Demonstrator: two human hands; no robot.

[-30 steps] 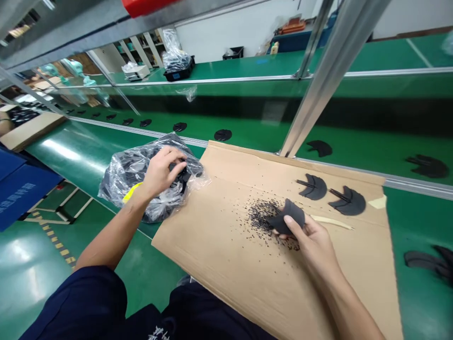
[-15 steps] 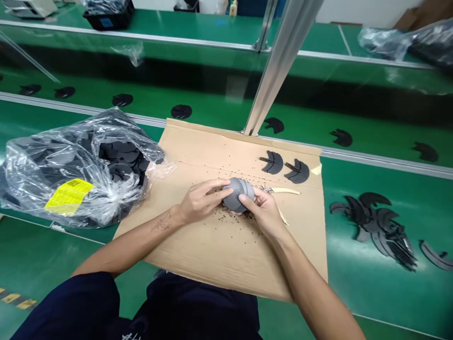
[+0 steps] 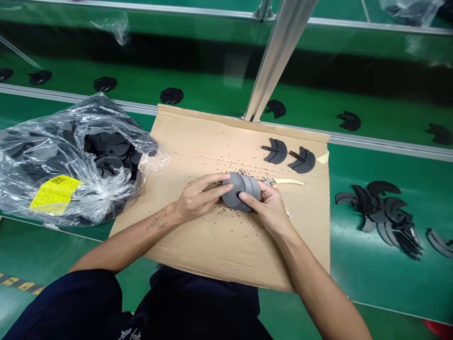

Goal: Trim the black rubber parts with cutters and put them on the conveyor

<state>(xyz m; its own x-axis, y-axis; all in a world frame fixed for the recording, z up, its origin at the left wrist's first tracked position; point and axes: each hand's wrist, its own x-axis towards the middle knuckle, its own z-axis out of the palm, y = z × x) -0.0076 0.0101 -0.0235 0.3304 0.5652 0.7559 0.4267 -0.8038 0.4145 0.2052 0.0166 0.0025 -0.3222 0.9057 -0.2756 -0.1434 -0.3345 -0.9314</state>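
Note:
Several round grey plastic pieces (image 3: 234,194) overlap like a fan above the cardboard sheet (image 3: 198,250). My right hand (image 3: 269,203) grips them from the right, thumb on top and fingers underneath. From the left, my left hand (image 3: 200,196) pinches their left edge with its fingertips. Small black bits lie scattered on the cardboard around both hands. Just right of the pieces, cutters (image 3: 288,181) with pale yellow handles lie partly behind my right hand. Two dark curved parts (image 3: 276,151) with thin sticks rest side by side at the cardboard's upper right.
A clear plastic bag (image 3: 106,189) full of dark discs and bearing a yellow label lies on the left. A pile of curved dark parts (image 3: 382,212) is on the right. Beyond the metal post (image 3: 283,61), single parts lie along the green belt (image 3: 215,101).
The grey pieces have spread apart, so more of the ones beneath show. Both hands stay around them. The camera view has tilted down a little.

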